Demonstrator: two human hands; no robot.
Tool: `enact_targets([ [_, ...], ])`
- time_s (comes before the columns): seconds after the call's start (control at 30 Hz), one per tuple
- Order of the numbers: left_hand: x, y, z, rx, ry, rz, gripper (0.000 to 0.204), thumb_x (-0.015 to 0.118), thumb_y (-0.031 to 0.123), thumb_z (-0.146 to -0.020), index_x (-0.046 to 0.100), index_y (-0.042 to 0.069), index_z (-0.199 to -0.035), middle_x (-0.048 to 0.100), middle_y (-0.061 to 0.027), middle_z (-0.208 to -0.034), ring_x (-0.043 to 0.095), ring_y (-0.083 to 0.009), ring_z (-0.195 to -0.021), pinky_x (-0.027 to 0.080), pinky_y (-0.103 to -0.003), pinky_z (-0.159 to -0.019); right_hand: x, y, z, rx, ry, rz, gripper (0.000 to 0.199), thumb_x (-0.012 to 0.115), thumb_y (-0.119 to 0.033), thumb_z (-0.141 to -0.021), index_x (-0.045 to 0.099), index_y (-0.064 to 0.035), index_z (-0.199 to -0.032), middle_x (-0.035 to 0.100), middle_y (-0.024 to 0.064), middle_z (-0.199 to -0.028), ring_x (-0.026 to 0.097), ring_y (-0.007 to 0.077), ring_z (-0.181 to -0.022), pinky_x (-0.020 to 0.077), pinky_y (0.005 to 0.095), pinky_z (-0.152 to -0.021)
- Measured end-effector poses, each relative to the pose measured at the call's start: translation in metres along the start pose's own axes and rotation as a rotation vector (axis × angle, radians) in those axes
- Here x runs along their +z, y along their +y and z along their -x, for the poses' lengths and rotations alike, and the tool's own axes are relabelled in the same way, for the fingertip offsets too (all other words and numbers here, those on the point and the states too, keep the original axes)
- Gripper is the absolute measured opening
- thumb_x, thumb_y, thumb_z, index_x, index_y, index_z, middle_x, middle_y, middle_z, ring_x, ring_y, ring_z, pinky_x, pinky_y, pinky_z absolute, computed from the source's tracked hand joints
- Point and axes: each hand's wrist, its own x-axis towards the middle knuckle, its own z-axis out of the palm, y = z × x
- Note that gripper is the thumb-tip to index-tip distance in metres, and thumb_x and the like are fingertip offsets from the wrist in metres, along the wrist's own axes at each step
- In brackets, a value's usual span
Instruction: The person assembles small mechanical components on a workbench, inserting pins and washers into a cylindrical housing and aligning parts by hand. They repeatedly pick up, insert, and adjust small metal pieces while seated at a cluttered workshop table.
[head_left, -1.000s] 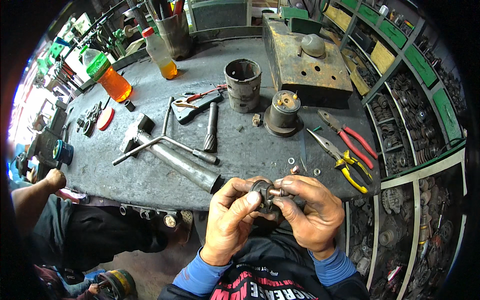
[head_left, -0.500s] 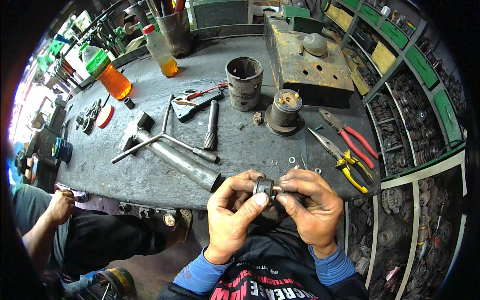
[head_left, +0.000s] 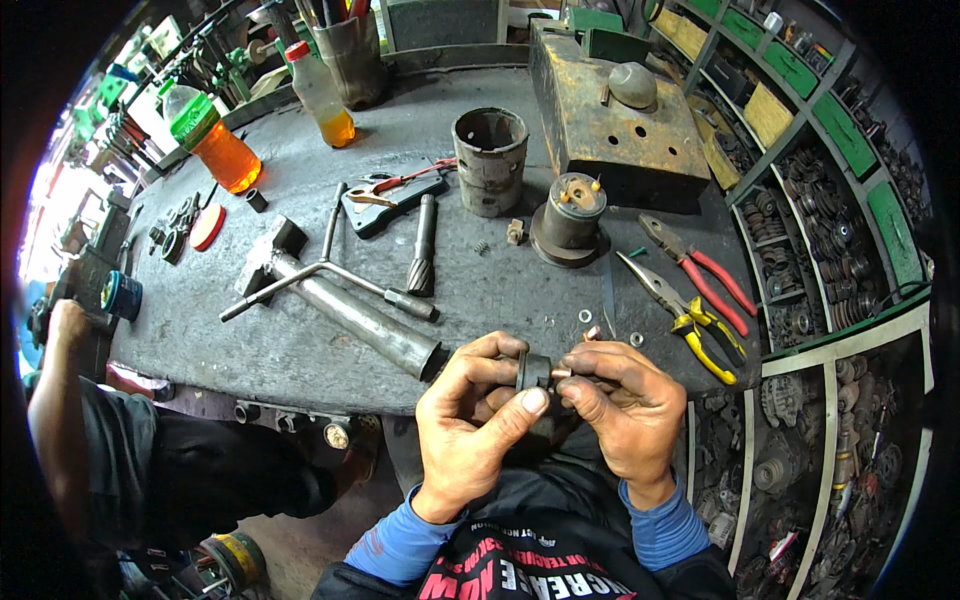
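Observation:
Just beyond my lap, at the bench's near edge, both my hands work on one small assembly. My left hand (head_left: 465, 425) is closed around a black round cap-like part (head_left: 534, 371) with a flanged rim, thumb along its lower side. Fingertips of my right hand (head_left: 630, 420) pinch a small copper-coloured piece (head_left: 562, 373) against the part's right side. A copper bit (head_left: 593, 332) also sticks up above my right fingers; whether it belongs to the same piece is hidden. Two small washers or nuts (head_left: 585, 316) lie on the bench close to my right hand.
A large hammer (head_left: 350, 315), a T-handled wrench (head_left: 330, 268), red-handled pliers (head_left: 700, 270) and yellow-handled long-nose pliers (head_left: 690, 318) lie on the bench. Behind stand a metal cylinder (head_left: 490, 160), a solenoid-like body (head_left: 570, 222) and bottles of orange liquid (head_left: 225, 155). At left another person's arm (head_left: 58, 390) shows.
The black part has turned more side-on and shifted slightly right in my fingers. The copper bit above my right fingers now shows more. At left, the other person's hand has moved up toward the bench.

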Motion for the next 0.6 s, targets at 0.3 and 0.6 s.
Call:
enact_targets([
  [0.3, -0.0021, -0.0019, 0.0005, 0.025, -0.013, -0.011, 0.023, 0.081, -0.005, -0.089, 0.065, -0.007, -0.106, 0.056, -0.0194, -0.139, 0.069, -0.0166, -0.107, 0.061, -0.028, -0.087, 0.0002, 0.0009, -0.0036, -0.134, -0.001, 0.249, 0.018, 0.083, -0.005, -0.090, 0.077, 0.0027, -0.106, 0.077, 0.0142, -0.097, 0.074, 0.0229, -0.090, 0.0571, 0.0339, -0.085],
  [0.6, -0.0008, -0.0009, 0.0017, -0.002, 0.012, 0.026, 0.023, 0.082, -0.004, -0.089, 0.064, -0.007, -0.104, 0.056, -0.0194, -0.140, 0.071, -0.0187, -0.107, 0.061, -0.029, -0.090, 0.0018, -0.0024, 0.0035, -0.007, -0.020, 0.077, 0.026, 0.081, 0.003, -0.090, 0.075, 0.0046, -0.115, 0.074, 0.0149, -0.107, 0.073, 0.0198, -0.094, 0.0586, 0.0299, -0.083],
])
